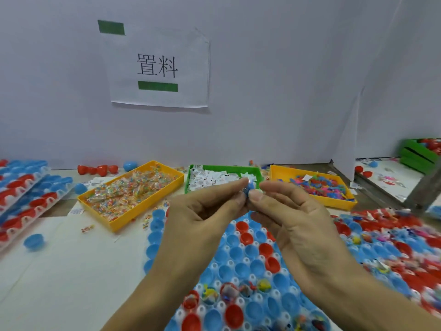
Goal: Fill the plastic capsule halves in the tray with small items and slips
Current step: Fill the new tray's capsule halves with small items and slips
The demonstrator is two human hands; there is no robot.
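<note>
Left hand (210, 206): raised above the worktable, thumb and forefinger pinched on a small blue item (248, 187); what the item is cannot be made out.

Right hand (293, 216): raised opposite the left, thumb and forefinger closed on the same small blue item from the other side, the remaining fingers loosely curled. The item is held between the two hands, in front of the green tray and above the far end of the capsule tray.

Capsule tray (219, 266): a white moulded tray set nearest the person, its pockets loaded with blue and red plastic capsule halves (241, 268), open side up. Most halves in the middle rows are seen empty; a near row (229, 292) is seen already holding small coloured items.

Second capsule tray (386, 237): placed to the right, blurred, with many halves already filled.

Supply trays, along the back wall: a yellow tray (133, 189) of small clear packets with coloured contents, at left; a green tray (222, 177) of white printed slips, in the middle; a second yellow tray (315, 187) of mixed pink, blue and green pieces, at right.

Stacked trays (26, 194) of red and blue halves are kept at far left. Loose blue halves (34, 241) are scattered on the white table (71, 271).

A paper sign (158, 68) is taped to the wall with green tape.
</note>
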